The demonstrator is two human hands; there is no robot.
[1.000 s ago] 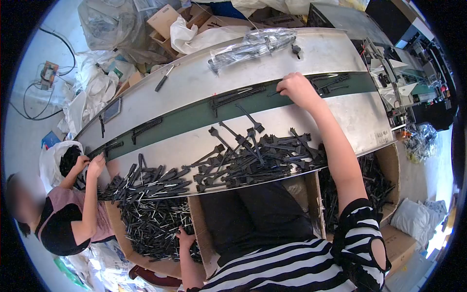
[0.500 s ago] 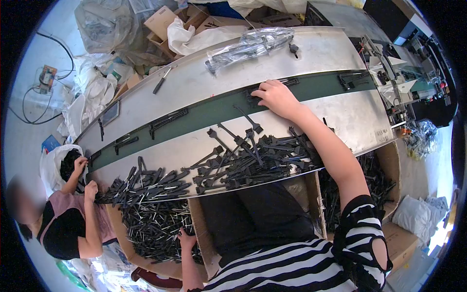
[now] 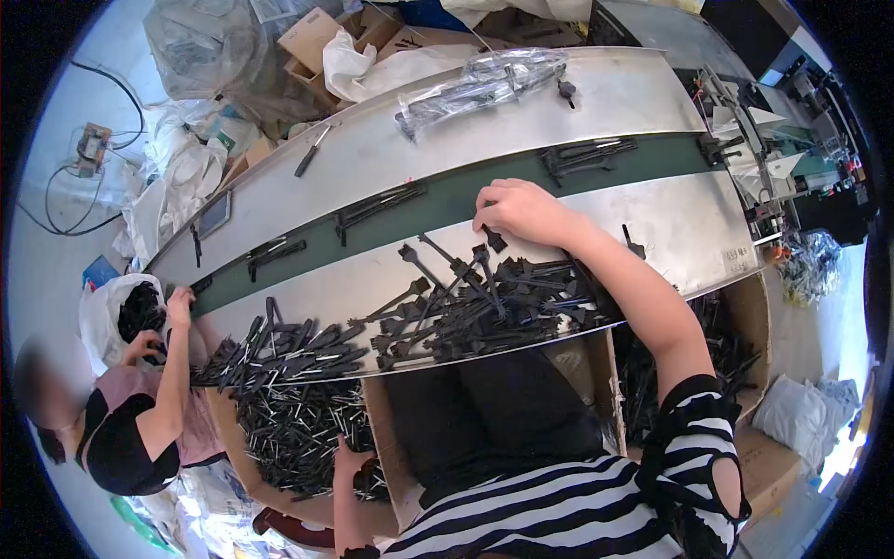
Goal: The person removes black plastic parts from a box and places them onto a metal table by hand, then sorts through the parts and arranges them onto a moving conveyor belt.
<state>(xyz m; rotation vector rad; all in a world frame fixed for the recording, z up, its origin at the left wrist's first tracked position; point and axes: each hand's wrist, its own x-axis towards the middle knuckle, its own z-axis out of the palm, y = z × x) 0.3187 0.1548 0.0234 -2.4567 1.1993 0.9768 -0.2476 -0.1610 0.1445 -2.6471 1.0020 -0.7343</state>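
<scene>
My right hand (image 3: pixel 521 211) is at the near edge of the green conveyor belt (image 3: pixel 456 203). Its fingers are closed on a black brush-shaped piece (image 3: pixel 494 240), whose wide head shows below them while the handle is hidden. Just below lies a heap of similar black pieces (image 3: pixel 466 303) on the metal table. My left hand (image 3: pixel 352 459) is down in a cardboard box of black sticks with shiny metal parts (image 3: pixel 298 433). Its fingers look curled among the sticks, and what they grip cannot be made out.
Small groups of black pieces (image 3: pixel 380 210) lie along the belt. At the left, a co-worker (image 3: pixel 126 419) reaches to the belt's end beside a white bag (image 3: pixel 98 321). A plastic-wrapped bundle (image 3: pixel 480 93) and a screwdriver (image 3: pixel 312 152) lie on the far metal ledge. Machinery (image 3: pixel 754 158) stands right.
My right hand has moved nearer, off the belt group, onto a loose brush-shaped piece. The groups on the belt have shifted right. My left hand has moved slightly left; the co-worker's hands have moved.
</scene>
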